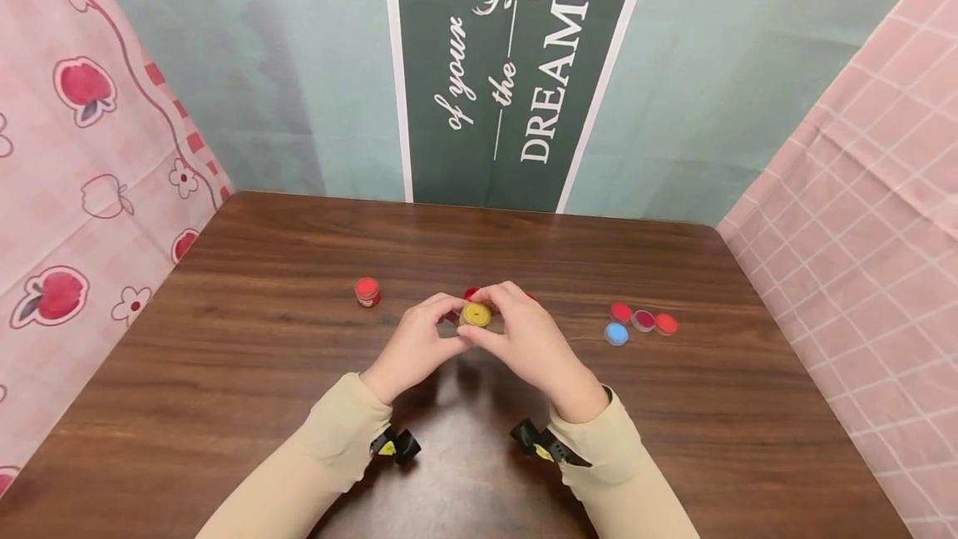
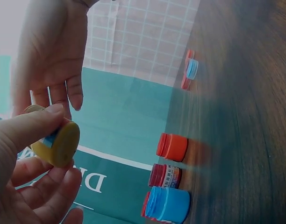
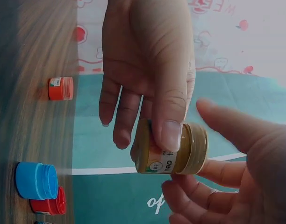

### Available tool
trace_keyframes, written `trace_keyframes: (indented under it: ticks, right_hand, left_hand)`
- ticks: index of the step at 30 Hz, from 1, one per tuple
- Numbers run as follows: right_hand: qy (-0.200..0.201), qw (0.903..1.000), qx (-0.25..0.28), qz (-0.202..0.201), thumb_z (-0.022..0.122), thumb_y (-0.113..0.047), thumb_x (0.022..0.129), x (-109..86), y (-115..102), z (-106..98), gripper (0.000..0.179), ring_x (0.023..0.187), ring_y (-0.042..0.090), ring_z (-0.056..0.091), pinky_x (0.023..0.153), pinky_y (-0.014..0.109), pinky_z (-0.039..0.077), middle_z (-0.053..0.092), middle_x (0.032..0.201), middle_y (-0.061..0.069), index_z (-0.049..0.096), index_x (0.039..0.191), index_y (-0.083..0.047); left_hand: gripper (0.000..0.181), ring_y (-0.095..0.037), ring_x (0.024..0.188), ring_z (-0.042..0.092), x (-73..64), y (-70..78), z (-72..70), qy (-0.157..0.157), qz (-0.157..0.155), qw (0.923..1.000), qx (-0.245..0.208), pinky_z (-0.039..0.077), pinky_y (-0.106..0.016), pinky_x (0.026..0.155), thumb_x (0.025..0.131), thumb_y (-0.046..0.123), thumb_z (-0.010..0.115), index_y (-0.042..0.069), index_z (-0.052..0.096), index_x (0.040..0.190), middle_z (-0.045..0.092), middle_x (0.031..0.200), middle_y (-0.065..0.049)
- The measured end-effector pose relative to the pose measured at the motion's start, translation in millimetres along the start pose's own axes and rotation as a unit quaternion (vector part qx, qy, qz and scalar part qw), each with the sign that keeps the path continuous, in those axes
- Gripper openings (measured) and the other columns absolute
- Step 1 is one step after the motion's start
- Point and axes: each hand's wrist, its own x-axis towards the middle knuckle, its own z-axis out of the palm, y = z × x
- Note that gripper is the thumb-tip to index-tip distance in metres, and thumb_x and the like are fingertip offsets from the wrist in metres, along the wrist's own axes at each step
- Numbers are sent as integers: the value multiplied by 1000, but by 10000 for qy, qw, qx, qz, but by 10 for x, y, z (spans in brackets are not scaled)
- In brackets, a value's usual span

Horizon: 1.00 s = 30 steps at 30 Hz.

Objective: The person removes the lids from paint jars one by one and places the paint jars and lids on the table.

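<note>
Over the middle of the table, both hands hold a small yellow paint jar (image 1: 476, 316) off the surface. My left hand (image 1: 415, 339) pinches the labelled body, its thumb on the label in the right wrist view. My right hand (image 1: 531, 335) is around the clear lid (image 3: 199, 149), with fingers curled behind it; in the right wrist view its thumb appears slightly apart from the rim. Beyond the hands stand open-necked paint jars: an orange jar (image 2: 173, 147), a dark red jar (image 2: 166, 175), a blue jar (image 2: 173, 205) and a red jar (image 3: 49, 203). My hands mostly hide them in the head view.
A lidded red jar (image 1: 367, 291) stands apart on the left. To the right lie loose lids: a pinkish red lid (image 1: 621, 311), a dark red lid (image 1: 644, 321), an orange-red lid (image 1: 666, 323) and a blue lid (image 1: 617, 333). Hanging cloths border the wooden table (image 1: 262, 373).
</note>
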Motion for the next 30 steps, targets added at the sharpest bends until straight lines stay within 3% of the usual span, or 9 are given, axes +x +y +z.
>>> trace_keyframes:
  ticks: [6, 12, 16, 24, 30]
  right_hand:
    - [-393, 9980, 315, -380, 69, -10, 83, 1, 26, 5, 32, 94, 12, 53, 85, 34, 47, 56, 109, -1, 59, 114, -9]
    - [-31, 9998, 169, -100, 76, -28, 78, 12, 3, 26, 42, 94, 15, 54, 82, 33, 47, 55, 106, 0, 58, 111, -9]
    - [74, 9999, -8, 100, 75, -27, 79, 18, -4, 32, 34, 88, 17, 56, 77, 31, 48, 54, 98, -1, 61, 106, -10]
    - [-444, 9966, 561, -398, 66, -7, 85, -2, 35, -40, 33, 98, 13, 54, 88, 35, 46, 58, 111, 0, 59, 117, -9]
    - [-172, 9980, 471, -378, 74, -22, 81, 9, 39, -15, 43, 104, 16, 54, 90, 33, 45, 56, 116, 3, 57, 117, -6]
  left_hand:
    - [32, -12, 85, 56, -15, -24, -4, -81, -99, 9999, 14, 49, -39, 78, 76, 11, 76, 9, 66, 106, 60, 95, 3]
    - [31, -15, 87, 57, -17, -38, -14, 20, -24, 10000, 58, 48, -40, 79, 76, 13, 77, 8, 66, 105, 61, 96, 1]
    - [29, -14, 87, 57, -7, -39, -9, -6, -7, 10000, 31, 49, -39, 79, 76, 12, 76, 9, 66, 104, 61, 96, 2]
    - [34, -12, 86, 56, -1, -45, -2, -79, -102, 9999, -8, 49, -42, 77, 75, 14, 78, 10, 66, 107, 60, 96, 3]
    - [31, -15, 87, 58, 4, -46, -7, -15, -2, 10000, 49, 49, -36, 78, 76, 12, 76, 7, 66, 105, 61, 97, 0]
